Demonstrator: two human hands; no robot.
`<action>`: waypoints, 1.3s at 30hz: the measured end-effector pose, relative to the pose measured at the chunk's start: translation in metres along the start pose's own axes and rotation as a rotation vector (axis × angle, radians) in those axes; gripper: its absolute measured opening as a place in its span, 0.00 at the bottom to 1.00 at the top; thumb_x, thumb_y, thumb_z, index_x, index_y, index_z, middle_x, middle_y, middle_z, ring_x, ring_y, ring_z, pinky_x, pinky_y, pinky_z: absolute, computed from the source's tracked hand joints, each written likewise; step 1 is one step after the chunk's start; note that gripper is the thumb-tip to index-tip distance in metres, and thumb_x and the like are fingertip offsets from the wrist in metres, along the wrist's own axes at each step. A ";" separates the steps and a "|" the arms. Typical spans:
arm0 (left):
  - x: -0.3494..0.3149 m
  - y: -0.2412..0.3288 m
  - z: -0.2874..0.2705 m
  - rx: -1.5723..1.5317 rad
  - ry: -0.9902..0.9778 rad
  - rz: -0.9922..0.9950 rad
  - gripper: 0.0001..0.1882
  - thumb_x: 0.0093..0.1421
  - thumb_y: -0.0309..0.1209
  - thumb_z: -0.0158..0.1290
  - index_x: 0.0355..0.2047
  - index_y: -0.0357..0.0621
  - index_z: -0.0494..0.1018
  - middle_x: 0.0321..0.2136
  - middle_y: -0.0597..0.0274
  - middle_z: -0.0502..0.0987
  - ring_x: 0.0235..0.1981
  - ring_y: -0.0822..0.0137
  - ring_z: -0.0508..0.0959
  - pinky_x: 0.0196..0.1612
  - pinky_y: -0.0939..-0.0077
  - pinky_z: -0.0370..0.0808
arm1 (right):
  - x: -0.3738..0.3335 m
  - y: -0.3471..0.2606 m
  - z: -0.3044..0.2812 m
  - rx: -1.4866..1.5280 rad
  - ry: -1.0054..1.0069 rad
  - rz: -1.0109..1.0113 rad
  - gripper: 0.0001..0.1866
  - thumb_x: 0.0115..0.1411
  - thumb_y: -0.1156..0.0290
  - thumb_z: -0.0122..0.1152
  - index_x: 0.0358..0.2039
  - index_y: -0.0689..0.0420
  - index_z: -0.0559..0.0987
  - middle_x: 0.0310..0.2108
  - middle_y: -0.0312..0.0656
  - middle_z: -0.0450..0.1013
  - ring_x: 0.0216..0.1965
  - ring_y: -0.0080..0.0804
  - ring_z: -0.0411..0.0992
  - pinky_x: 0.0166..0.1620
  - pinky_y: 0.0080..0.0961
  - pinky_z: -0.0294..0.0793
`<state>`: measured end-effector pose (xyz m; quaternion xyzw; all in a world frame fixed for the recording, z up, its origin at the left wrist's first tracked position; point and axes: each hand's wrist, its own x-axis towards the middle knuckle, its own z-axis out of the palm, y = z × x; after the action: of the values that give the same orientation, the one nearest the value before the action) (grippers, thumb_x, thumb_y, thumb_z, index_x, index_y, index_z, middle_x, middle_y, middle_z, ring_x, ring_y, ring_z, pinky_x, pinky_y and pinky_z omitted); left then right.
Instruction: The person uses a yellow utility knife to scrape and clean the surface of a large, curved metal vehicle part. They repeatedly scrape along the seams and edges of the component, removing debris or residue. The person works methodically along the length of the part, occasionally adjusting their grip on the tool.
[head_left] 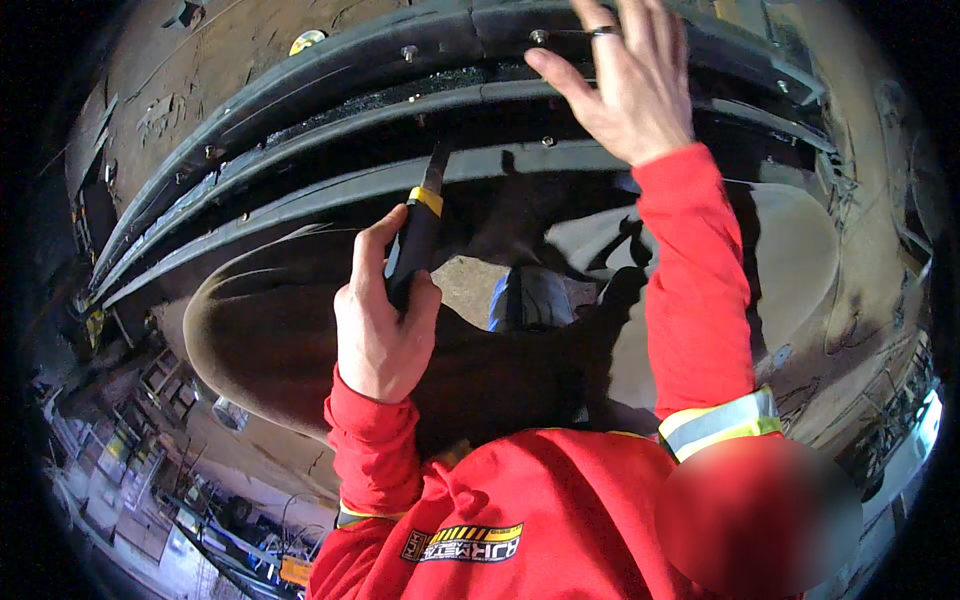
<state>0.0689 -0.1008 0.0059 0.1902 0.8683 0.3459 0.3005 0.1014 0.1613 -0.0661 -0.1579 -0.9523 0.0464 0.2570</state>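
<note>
My left hand [385, 335] grips a utility knife [412, 245] with a black handle, a yellow collar and a narrow dark blade. The blade points away from me, its tip close to the nearest of several long grey-black rails [480, 165]. Over the far rail [330, 75] on the right, my right hand [635, 85] is open, thumb and fingers apart, with a dark ring on one finger. It holds nothing; whether the palm touches the rail I cannot tell. Bolts [410, 53] with nuts stick out along the rails.
My brown-trousered legs [260, 320] are bent below the rails, partly in shadow. A yellow and white round object [307, 41] lies beyond the far rail on the dirty brown floor [340, 20]. Cluttered equipment [130, 480] stands at the lower left.
</note>
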 end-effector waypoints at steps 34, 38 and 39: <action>0.056 -0.019 -0.072 0.004 0.132 0.372 0.20 0.41 0.19 0.59 0.38 0.48 0.75 0.27 0.44 0.76 0.18 0.63 0.73 0.19 0.76 0.69 | 0.045 0.037 0.043 0.285 -0.393 0.225 0.12 0.65 0.71 0.49 0.38 0.65 0.79 0.37 0.51 0.76 0.40 0.44 0.75 0.47 0.30 0.71; 0.068 -0.035 -0.072 -0.216 0.064 0.496 0.19 0.41 0.28 0.67 0.33 0.46 0.71 0.25 0.46 0.77 0.16 0.65 0.72 0.16 0.77 0.67 | 0.043 0.040 0.048 0.301 -0.373 0.228 0.13 0.65 0.73 0.46 0.39 0.67 0.78 0.39 0.50 0.76 0.41 0.43 0.75 0.48 0.31 0.70; 0.069 -0.039 -0.072 -0.232 0.073 0.522 0.20 0.41 0.30 0.68 0.32 0.46 0.69 0.25 0.47 0.77 0.16 0.66 0.72 0.16 0.77 0.66 | 0.045 0.041 0.050 0.301 -0.398 0.223 0.14 0.65 0.73 0.44 0.39 0.67 0.78 0.38 0.51 0.76 0.41 0.43 0.75 0.48 0.31 0.70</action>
<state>-0.0348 -0.1254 -0.0066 0.3592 0.7546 0.5153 0.1896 0.0511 0.2140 -0.0948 -0.2097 -0.9432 0.2454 0.0787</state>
